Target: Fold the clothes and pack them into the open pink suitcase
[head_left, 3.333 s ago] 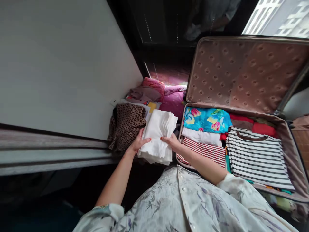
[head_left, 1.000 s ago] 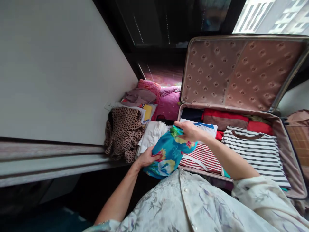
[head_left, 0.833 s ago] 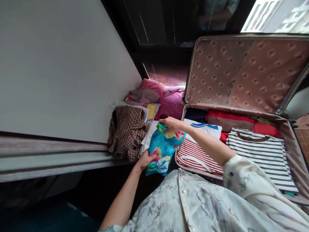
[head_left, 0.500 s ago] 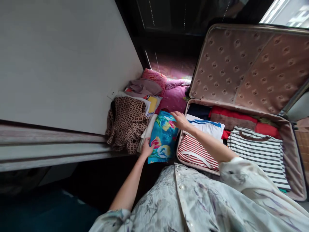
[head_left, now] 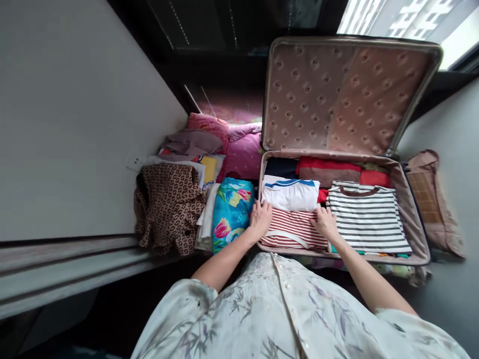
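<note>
An open suitcase point(head_left: 413, 219) lies in front of me, with folded clothes inside. My left hand point(head_left: 261, 218) is at its left rim, fingers spread against the left end of a folded red-and-white striped shirt point(head_left: 294, 224). At that shirt's right end, my right hand point(head_left: 325, 223) rests with its fingers apart, close to a black-and-white striped shirt point(head_left: 366, 219). Behind the red stripes lies a folded white shirt point(head_left: 294, 195) with a blue band. Just outside the suitcase, left of my left hand, sits a folded blue floral garment point(head_left: 234, 212).
A brown patterned garment point(head_left: 170, 199) lies heaped at the left by the wall. Pink bedding point(head_left: 243, 154) is behind it. The suitcase lid point(head_left: 337, 94) stands raised at the back. Red folded clothes point(head_left: 374, 178) fill the suitcase's rear. A brownish cloth point(head_left: 430, 209) hangs at the right.
Both hands have left the blue floral garment and moved right to the red-and-white striped shirt. The view has turned right, showing the whole suitcase.
</note>
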`<act>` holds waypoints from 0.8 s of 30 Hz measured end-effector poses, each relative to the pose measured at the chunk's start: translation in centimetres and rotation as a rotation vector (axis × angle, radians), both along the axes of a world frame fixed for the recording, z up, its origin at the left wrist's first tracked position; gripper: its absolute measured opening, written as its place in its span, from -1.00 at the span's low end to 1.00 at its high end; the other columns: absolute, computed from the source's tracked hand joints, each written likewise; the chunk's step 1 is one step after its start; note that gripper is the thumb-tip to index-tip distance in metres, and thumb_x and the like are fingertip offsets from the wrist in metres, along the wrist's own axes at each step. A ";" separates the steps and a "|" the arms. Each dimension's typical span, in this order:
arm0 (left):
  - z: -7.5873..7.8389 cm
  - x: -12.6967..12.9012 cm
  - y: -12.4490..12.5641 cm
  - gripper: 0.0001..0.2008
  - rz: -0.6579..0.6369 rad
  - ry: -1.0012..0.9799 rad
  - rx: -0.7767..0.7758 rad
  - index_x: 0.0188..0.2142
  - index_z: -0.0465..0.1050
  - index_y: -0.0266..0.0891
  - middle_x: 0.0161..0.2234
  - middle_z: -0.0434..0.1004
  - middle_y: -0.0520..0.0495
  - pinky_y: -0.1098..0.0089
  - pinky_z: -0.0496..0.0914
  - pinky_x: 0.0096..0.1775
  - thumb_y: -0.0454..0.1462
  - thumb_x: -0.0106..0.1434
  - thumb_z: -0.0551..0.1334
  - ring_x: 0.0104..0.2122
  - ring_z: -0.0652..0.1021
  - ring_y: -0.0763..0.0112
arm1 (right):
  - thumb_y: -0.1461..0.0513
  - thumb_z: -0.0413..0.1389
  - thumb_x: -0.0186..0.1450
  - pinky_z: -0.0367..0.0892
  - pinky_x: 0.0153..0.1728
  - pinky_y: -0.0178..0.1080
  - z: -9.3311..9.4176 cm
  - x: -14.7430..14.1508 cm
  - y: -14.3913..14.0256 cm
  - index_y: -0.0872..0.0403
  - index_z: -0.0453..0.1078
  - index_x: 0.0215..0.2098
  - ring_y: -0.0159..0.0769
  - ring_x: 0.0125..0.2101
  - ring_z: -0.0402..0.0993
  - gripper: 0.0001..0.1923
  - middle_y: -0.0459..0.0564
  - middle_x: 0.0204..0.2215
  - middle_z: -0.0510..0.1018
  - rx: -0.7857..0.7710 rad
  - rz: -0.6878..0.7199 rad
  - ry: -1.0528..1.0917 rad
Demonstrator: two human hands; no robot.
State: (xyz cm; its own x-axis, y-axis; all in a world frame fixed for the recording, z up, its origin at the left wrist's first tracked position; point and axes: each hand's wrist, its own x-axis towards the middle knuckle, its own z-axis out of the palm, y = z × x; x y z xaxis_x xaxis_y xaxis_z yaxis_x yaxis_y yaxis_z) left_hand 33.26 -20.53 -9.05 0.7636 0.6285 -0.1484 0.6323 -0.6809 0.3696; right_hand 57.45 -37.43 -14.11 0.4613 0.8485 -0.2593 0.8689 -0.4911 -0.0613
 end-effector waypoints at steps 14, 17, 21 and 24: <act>-3.8 6.8 3.0 -0.50 -0.183 0.341 0.163 0.32 0.25 -0.37 0.33 0.19 -0.43 -0.04 0.22 0.21 -0.40 0.43 -0.05 0.27 0.28 -0.12 | 0.06 0.19 0.27 0.28 0.03 -0.04 0.7 0.5 8.2 0.19 0.34 0.07 0.11 0.02 0.47 -0.50 0.31 -0.03 0.56 0.163 -0.602 0.403; -3.3 7.4 3.2 -0.51 -0.154 0.353 0.120 0.30 0.26 -0.33 0.30 0.20 -0.43 -0.05 0.25 0.18 -0.25 0.42 0.13 0.23 0.30 -0.14 | 0.18 0.18 0.17 0.31 0.00 -0.08 0.9 0.2 9.9 0.10 0.37 -0.09 0.06 -0.03 0.50 -0.66 0.19 -0.14 0.59 0.290 -0.639 0.554; -3.5 8.0 2.9 -0.21 -0.072 0.272 0.060 0.32 0.22 -0.27 0.28 0.21 -0.43 -0.13 0.20 0.21 0.01 0.22 0.39 0.24 0.29 -0.19 | 0.20 0.16 0.08 0.35 -0.07 -0.14 1.7 -0.1 11.7 0.04 0.32 -0.20 -0.04 -0.12 0.50 -0.70 0.08 -0.21 0.56 0.397 -0.655 0.623; -4.1 8.0 2.7 -0.06 -0.029 0.214 0.068 0.39 0.12 -0.30 0.34 0.14 -0.48 -0.17 0.09 0.27 -0.04 0.14 0.46 0.33 0.18 -0.23 | 0.15 0.14 0.08 0.37 -0.19 -0.20 3.1 -0.3 12.7 0.00 0.26 -0.28 -0.15 -0.25 0.47 -0.75 -0.04 -0.31 0.52 0.470 -0.667 0.670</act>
